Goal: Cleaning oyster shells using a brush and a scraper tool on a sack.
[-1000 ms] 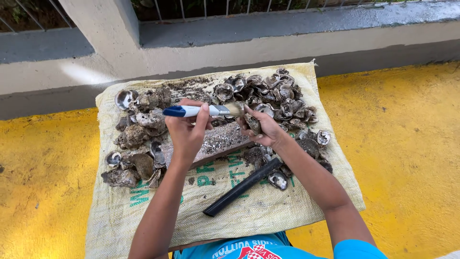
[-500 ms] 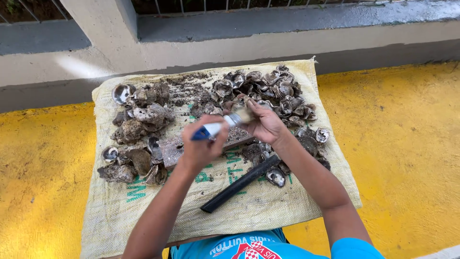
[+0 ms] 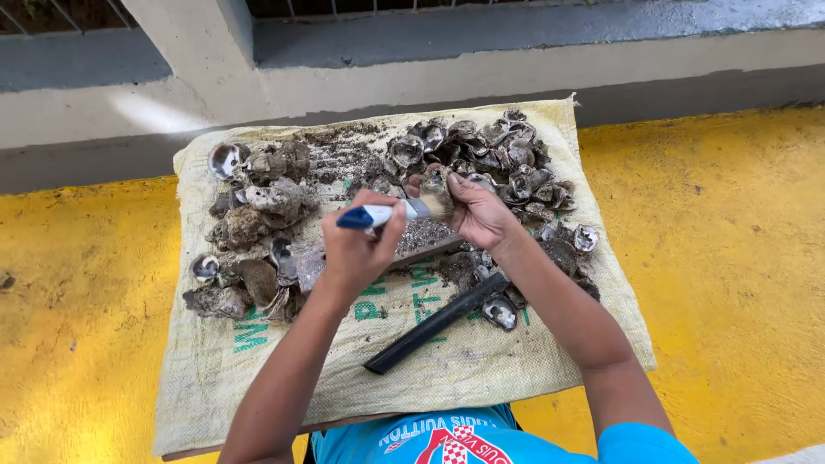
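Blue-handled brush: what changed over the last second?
The left hand tilted the blue-handled brush, handle end dipping, bristles still on the grey shell in the right hand. Both grips held. The black bar, woven sack and shell piles stayed put.

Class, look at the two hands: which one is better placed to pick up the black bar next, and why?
Probably the right hand: it holds only a shell, and the black bar lies nearer below it. The left hand grips the brush.

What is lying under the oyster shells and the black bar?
A woven sack is spread beneath the shell piles, the black bar and grit. The surface under the sack is covered and cannot be seen.
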